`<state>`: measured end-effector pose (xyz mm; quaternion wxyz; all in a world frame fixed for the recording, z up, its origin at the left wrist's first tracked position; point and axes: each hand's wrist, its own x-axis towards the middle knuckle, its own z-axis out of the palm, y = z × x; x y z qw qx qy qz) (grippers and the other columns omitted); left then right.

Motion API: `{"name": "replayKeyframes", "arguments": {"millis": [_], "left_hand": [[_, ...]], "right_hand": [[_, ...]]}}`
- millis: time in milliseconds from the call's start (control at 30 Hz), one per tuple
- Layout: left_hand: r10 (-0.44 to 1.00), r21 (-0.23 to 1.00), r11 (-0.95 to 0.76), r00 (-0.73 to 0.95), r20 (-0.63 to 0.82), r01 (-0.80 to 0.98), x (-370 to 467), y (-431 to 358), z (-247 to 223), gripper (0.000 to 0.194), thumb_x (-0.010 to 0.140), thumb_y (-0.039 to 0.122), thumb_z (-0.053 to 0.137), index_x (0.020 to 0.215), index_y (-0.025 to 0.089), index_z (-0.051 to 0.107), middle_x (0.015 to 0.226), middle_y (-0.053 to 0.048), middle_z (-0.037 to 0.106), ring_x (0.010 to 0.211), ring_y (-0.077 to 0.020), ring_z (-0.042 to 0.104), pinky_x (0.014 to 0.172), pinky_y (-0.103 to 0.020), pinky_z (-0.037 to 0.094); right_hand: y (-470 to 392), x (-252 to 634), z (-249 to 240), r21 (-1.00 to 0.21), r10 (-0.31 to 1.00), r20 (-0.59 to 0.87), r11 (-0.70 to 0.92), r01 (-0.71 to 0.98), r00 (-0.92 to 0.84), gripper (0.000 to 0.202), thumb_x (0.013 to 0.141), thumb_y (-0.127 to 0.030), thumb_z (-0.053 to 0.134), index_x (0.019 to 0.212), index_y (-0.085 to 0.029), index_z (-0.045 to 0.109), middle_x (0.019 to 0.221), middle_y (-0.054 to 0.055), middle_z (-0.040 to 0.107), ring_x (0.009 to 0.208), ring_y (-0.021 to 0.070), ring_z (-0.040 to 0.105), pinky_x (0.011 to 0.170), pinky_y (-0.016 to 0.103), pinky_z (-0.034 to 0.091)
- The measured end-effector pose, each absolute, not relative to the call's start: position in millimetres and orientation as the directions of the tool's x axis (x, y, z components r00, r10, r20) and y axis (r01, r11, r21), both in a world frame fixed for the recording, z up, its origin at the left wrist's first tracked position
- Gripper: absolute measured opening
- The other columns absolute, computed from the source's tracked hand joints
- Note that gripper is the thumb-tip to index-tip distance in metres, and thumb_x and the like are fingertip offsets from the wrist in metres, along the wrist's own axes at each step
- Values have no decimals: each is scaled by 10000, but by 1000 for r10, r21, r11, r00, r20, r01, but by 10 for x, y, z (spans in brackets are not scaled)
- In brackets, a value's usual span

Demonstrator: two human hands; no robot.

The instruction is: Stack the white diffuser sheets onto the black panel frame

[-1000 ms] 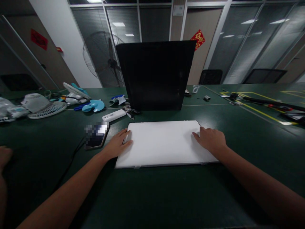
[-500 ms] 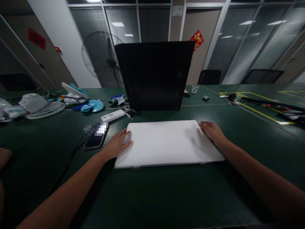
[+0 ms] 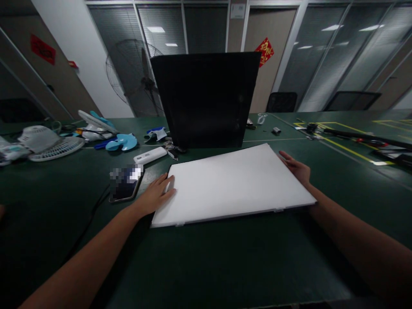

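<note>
A thin white rectangular panel [image 3: 230, 184] is in front of me, its right side raised and its left side low near the table. My left hand [image 3: 155, 196] holds the panel's left edge, thumb and forefinger spread over the white face. At the right edge, my right hand [image 3: 298, 169] supports the raised side from beneath, its fingertips showing past the edge. The panel hides part of that hand. Small clear tabs show along the near edge.
Behind the panel stands a large black screen [image 3: 206, 101] on the green table [image 3: 206, 266]. To the left lie a phone [image 3: 127, 184], a white power bank [image 3: 150, 155], blue fan blades [image 3: 121, 142] and a white fan grille [image 3: 58, 150]. Black rods [image 3: 363, 137] lie at right.
The panel's right side has risen off the table, tilting the panel. My right hand has turned and slid under that edge. My left hand has stayed at the left edge.
</note>
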<state>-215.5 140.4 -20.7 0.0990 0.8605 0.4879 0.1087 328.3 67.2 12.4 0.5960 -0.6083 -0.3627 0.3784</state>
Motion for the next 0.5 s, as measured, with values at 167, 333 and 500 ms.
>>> {"name": "replayKeyframes", "arguments": {"millis": [167,333,500], "left_hand": [[857,267,-510,508,85,818,-2153,1406,-201,811,989,703,385,1576,147,446,1686,-185,340,1569,-379,304,1267,-577,277],[859,254,-510,503,96,822,-2163,1432,-239,772,986,676,413,1564,166,466,1684,-178,349,1560,-382,325,1254,-577,303],[859,253,-509,503,95,823,-2177,1444,-256,790,982,700,394,1566,172,462,1688,-174,344,1555,-381,337,1259,-566,297]], "right_hand": [[688,3257,53,-988,885,153,140,61,441,729,868,-276,369,1585,-156,411,1600,134,487,1435,276,506,1048,471,544],[725,3156,62,-999,832,47,50,9,553,731,842,-233,376,1566,-174,459,1534,144,543,1407,285,522,1066,493,530],[661,3042,162,-983,906,-163,-114,-145,391,699,920,-308,330,1562,-62,457,1334,193,687,1203,323,673,980,477,570]]}}
